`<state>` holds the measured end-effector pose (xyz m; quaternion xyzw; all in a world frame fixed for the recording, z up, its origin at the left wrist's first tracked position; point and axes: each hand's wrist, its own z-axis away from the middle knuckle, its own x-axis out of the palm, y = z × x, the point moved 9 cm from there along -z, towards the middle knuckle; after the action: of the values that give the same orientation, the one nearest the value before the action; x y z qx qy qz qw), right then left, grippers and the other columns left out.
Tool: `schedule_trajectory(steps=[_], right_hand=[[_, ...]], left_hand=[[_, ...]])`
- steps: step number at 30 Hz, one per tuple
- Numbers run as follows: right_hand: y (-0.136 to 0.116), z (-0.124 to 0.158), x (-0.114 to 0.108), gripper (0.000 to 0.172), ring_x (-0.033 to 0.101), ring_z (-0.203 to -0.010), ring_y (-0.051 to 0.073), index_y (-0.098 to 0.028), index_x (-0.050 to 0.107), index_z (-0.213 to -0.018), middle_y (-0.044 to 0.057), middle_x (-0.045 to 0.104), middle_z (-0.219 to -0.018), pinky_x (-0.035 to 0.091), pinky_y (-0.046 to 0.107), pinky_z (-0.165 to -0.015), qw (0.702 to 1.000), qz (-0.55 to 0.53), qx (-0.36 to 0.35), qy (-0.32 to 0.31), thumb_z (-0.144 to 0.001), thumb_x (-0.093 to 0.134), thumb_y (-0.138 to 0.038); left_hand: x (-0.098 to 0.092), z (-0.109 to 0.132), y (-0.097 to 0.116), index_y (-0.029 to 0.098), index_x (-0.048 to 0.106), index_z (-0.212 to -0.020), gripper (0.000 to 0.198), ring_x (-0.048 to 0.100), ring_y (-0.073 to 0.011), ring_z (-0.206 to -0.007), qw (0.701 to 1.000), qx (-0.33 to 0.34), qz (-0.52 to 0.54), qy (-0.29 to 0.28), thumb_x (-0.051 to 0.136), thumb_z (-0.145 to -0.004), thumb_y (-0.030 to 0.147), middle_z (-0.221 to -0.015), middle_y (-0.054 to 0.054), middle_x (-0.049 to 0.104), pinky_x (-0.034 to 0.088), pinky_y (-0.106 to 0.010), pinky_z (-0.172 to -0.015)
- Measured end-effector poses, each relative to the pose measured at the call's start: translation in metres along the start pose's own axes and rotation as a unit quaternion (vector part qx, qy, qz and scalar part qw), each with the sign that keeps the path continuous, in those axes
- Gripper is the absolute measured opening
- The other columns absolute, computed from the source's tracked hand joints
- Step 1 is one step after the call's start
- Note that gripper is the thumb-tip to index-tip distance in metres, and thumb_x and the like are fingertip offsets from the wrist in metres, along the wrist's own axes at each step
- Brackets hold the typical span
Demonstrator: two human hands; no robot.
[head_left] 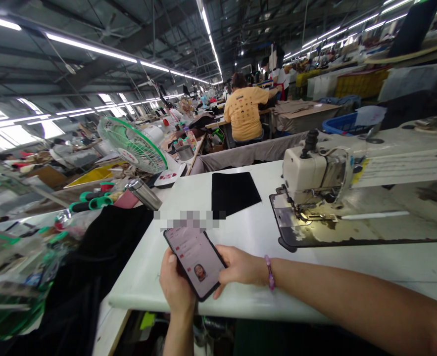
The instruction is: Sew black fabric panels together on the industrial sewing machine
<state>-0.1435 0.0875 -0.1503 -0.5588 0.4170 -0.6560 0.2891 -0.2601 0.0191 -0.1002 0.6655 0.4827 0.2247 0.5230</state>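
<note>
- An open stretch of white tabletop (250,232) is left between the phone (190,254) and the sewing machine (303,170), where a hand could be passed.
- Beyond the phone, only a flat black cloth piece (235,193) is met; it could be passed over.
- To the right, passage is blocked by the machine head, and the table's near side is crossed by the right forearm (325,289).
- At the far left, the way is obstructed by a steel flask (144,194) and a fan (131,154).

Looks like a black-edged phone (196,259), lit, showing a pale page with a small picture (200,272) low down. Held aslant above the counter (253,235), top end pointing far left.
</note>
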Motion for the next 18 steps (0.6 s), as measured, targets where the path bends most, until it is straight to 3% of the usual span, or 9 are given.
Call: schedule_trajectory(steps=[12,18], right_hand=[[-0.0054,0.0043,0.0016,0.058,0.068,-0.085,0.021,-0.013,0.057,-0.117,0.008,0.069,-0.101,0.058,0.03,-0.065,1.0,-0.013,0.015,0.011,-0.059,0.063,-0.015],[-0.0025,0.0022,-0.0025,0.051,0.068,-0.083,0.022,-0.013,0.059,-0.111,0.009,0.07,-0.098,0.059,0.03,-0.061,0.999,-0.03,0.011,0.028,-0.061,0.063,-0.021]], left_hand=[[-0.0002,0.0001,0.0005,0.018,0.058,-0.08,0.036,0.063,-0.0265,-0.092,1.0,0.018,0.01,0.0,0.042,-0.09,0.048,-0.092,-0.007,0.068,0.05,-0.035,-0.079],[0.0021,0.0008,-0.0014,0.016,0.064,-0.095,0.04,0.063,-0.0257,-0.084,0.998,-0.006,0.055,-0.002,0.046,-0.086,0.05,-0.086,-0.005,0.068,0.051,-0.034,-0.071]])
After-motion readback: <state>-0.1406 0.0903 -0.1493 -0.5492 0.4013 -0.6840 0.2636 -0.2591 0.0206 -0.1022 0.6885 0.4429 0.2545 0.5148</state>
